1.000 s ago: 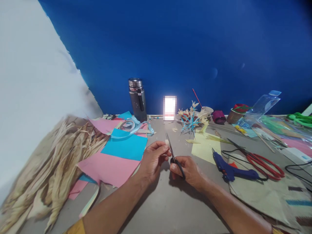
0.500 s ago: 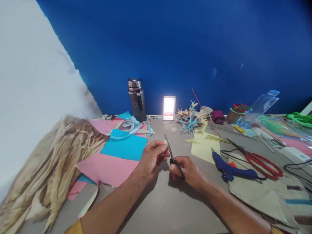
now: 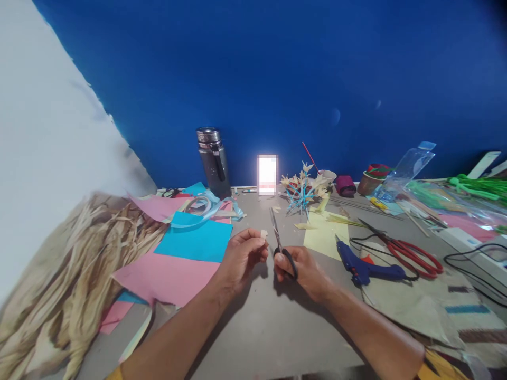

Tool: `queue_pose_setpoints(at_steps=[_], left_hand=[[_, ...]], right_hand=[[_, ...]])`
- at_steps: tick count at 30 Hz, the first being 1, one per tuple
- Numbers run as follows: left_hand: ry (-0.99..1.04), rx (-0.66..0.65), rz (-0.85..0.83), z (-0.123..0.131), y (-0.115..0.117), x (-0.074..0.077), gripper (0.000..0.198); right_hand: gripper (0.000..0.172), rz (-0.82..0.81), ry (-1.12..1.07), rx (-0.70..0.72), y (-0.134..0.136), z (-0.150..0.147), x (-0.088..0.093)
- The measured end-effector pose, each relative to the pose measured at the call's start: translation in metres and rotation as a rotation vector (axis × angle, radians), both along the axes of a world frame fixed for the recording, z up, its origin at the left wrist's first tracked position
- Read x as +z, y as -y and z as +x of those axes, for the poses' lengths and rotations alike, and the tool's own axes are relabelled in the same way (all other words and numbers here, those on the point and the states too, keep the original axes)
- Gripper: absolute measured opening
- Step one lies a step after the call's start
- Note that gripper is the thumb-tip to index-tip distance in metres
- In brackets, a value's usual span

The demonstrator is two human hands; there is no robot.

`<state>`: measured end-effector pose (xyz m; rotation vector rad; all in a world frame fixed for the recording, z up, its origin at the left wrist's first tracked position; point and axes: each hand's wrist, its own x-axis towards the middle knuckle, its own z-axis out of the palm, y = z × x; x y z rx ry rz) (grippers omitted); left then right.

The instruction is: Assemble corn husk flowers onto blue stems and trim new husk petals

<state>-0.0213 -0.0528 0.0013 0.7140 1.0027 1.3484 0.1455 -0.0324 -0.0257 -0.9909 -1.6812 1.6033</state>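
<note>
Between thumb and fingers, my left hand (image 3: 246, 257) pinches a small pale piece (image 3: 264, 234), perhaps dried husk. My right hand (image 3: 300, 268) grips black-handled scissors (image 3: 276, 228) by the loops, the blades pointing away from me. The scissors stand a little to the right of the pale piece, apart from it. Beyond my hands is a bunch of pale flowers on blue stems (image 3: 303, 195).
Dried husks (image 3: 75, 274) cover the left side, beside pink paper (image 3: 170, 277) and blue paper (image 3: 194, 237). A dark flask (image 3: 214, 166) stands behind. On the right lie a blue glue gun (image 3: 368, 268), red-handled scissors (image 3: 415, 256), yellow paper (image 3: 327, 232) and a clear bottle (image 3: 410, 166).
The scissors have moved away from the pale piece and now point more upright. The view has shifted, so the table's things appear further left.
</note>
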Motion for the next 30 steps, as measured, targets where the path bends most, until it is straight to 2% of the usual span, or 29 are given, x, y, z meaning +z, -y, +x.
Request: queue_pose_setpoints(at_steps=[6, 11, 15, 24, 30], left_hand=[[0.029, -0.050, -0.016, -0.004, -0.001, 0.003, 0.012], [0.024, -0.134, -0.018, -0.012, -0.002, 0.010, 0.012], [0.006, -0.142, 0.017, -0.018, -0.005, 0.013, 0.011], [-0.025, -0.096, 0.047, -0.028, -0.008, 0.018, 0.017], [-0.029, -0.093, 0.041, -0.028, -0.008, 0.022, 0.027]], right_hand=[[0.063, -0.055, -0.088, 0.129, -0.002, 0.007, 0.008], [0.065, -0.019, -0.006, 0.291, -0.002, 0.012, 0.015], [0.065, 0.011, 0.052, 0.391, -0.003, 0.015, 0.017], [0.066, 0.030, 0.071, 0.405, -0.004, 0.015, 0.016], [0.065, 0.045, 0.045, 0.377, -0.005, 0.016, 0.018]])
